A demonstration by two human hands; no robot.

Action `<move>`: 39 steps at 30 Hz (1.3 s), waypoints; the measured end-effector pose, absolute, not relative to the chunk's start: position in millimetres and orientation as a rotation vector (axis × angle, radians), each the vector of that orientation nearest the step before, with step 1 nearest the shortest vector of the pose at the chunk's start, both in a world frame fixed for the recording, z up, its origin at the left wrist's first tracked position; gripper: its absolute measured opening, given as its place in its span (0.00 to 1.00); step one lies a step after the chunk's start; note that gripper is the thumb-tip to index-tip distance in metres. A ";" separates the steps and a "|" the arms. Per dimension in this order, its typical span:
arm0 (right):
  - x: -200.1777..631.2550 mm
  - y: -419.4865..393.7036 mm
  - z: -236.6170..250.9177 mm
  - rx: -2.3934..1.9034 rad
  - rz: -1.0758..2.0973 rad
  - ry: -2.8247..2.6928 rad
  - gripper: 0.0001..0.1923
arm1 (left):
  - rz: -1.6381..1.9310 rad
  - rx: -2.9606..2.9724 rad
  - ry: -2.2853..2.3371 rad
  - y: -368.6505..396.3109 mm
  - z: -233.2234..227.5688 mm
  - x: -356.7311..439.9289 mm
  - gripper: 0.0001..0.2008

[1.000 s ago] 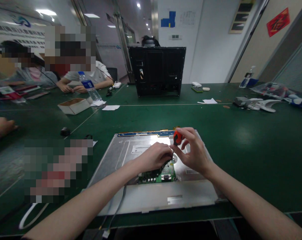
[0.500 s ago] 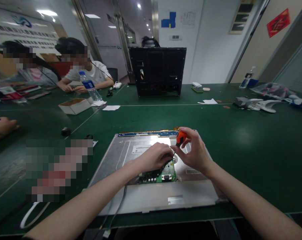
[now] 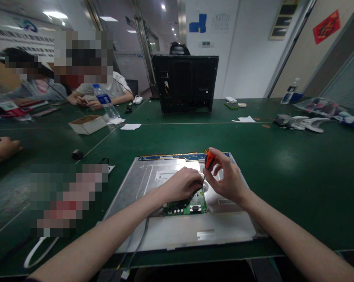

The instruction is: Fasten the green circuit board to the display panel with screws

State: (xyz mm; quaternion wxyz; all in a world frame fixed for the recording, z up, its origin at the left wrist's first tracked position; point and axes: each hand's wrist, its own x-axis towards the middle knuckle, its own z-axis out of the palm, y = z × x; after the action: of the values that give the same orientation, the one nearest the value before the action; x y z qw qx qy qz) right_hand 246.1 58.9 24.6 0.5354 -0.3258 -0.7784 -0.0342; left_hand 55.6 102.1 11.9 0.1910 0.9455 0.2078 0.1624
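A metal-backed display panel [image 3: 232, 227] lies on the green table with a green circuit board [image 3: 198, 199] on its middle. My right hand [image 3: 225, 172] pinches the orange and black handle of a screwdriver [image 3: 209, 159]. The screwdriver's shaft points down to the upper right edge of the board, close to my left fingertips. My left hand [image 3: 184, 183] is closed low over the board, its fingers bent around the shaft's lower end. Whatever those fingers grip is hidden from me. A blue circuit strip [image 3: 171, 158] runs along the panel's far edge.
Grey cables [image 3: 141, 239] hang over the near table edge. Farther back stand a black monitor housing [image 3: 185, 84], a small open box [image 3: 88, 124] and a water bottle [image 3: 105, 101]. Another person's hand [image 3: 3, 149] rests at far left; other people sit behind.
The screwdriver handle in my right hand has turned and tipped slightly left, and its grip has shifted. My left hand keeps its place. The panel has not moved.
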 end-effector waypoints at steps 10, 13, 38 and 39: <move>245.9 57.7 26.1 -0.799 -0.085 -1.905 0.35 | 0.461 2.671 0.587 102.6 11.5 54.5 0.05; 245.2 56.9 25.1 -0.806 -0.053 -1.885 0.37 | 0.460 2.648 0.574 101.6 13.7 55.4 0.06; 246.4 56.4 26.2 -0.878 0.029 -1.903 0.40 | 0.467 2.679 0.578 101.8 12.5 55.0 0.06; 247.0 57.0 26.2 -0.893 0.031 -1.904 0.40 | 0.466 2.685 0.585 101.4 12.7 54.7 0.06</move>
State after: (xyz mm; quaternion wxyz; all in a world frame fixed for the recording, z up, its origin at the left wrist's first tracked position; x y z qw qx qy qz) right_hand 247.0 57.0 26.2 0.4961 -0.3687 -0.7860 0.0127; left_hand 54.7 101.4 12.7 0.1765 0.9482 0.2066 0.1647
